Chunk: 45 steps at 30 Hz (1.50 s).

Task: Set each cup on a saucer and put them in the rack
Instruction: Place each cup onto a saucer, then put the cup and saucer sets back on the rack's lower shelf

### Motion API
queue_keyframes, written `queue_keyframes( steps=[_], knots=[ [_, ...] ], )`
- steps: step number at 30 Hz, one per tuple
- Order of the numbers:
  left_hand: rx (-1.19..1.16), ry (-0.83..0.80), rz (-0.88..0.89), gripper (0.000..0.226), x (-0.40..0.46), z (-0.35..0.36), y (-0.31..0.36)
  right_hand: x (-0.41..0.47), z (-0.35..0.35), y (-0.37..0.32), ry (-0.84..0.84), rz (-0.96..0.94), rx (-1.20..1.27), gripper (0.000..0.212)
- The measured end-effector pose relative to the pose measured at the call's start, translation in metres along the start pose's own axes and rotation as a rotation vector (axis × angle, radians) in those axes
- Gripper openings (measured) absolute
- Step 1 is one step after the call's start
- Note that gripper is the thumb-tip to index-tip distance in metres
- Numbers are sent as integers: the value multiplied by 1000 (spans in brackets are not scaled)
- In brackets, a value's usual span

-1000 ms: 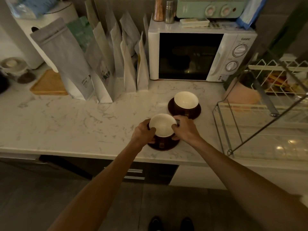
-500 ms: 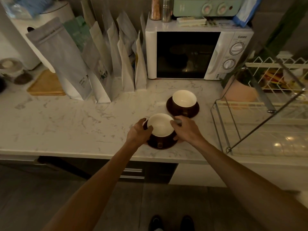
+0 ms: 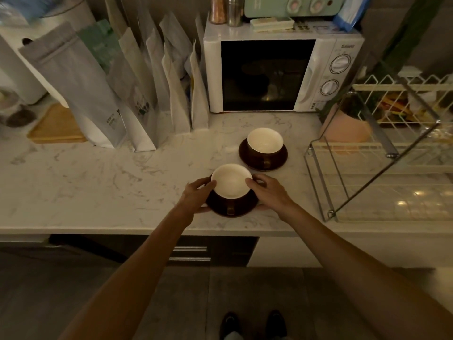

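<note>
A pale marble counter point(image 3: 98, 187) runs across the view, with a wire rack point(image 3: 362, 182) standing on its right end and a white microwave point(image 3: 282, 74) at the back. Just left of the rack, the far cup point(image 3: 265, 146) sits upright on its dark saucer point(image 3: 282, 159), mouth up, its handle turned toward the person. Nearer the counter's front edge, the near cup point(image 3: 231, 181) stands upright on the near saucer point(image 3: 239, 209), handle likewise toward the person. The left hand point(image 3: 196, 195) and right hand point(image 3: 269, 192) flank this pair, fingers curled around the saucer's edge with thumbs against the cup's sides; whether the saucer is lifted off the counter cannot be told. Compared with half a second ago, the grip and the cup's position look unchanged; the far cup has not moved.
</note>
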<state>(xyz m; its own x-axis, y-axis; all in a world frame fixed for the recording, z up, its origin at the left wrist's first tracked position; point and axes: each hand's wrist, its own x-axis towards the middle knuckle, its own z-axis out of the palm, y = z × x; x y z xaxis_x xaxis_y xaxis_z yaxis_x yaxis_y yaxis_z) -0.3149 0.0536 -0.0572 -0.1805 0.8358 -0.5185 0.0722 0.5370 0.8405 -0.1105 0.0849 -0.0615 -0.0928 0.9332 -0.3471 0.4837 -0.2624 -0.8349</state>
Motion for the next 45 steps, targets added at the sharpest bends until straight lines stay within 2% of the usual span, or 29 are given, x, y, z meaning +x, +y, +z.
queue_keyframes(
  steps=[7, 21, 28, 34, 38, 43, 45],
  knots=[
    [-2, -4, 41, 42, -3, 0, -1, 3, 2, 2, 32, -13, 63, 39],
    [1, -40, 72, 37, -39, 14, -11, -38, -12, 19, 57, 12, 166, 36],
    [17, -110, 101, 30, -75, 31, -18, -85, -33, 32, 117, 18, 178, 40],
    [55, -194, 86, 16, -104, 57, -26, -132, -58, 58, 139, -6, 226, 31],
    [79, -291, 52, 21, -120, 79, -24, -156, -83, 78, 141, -6, 272, 12],
    [110, -420, 57, 28, -136, 114, -20, -181, -116, 99, 202, 32, 292, 17],
    [129, -442, 54, 31, -140, 132, -19, -190, -130, 106, 236, 62, 288, 26]
  ],
)
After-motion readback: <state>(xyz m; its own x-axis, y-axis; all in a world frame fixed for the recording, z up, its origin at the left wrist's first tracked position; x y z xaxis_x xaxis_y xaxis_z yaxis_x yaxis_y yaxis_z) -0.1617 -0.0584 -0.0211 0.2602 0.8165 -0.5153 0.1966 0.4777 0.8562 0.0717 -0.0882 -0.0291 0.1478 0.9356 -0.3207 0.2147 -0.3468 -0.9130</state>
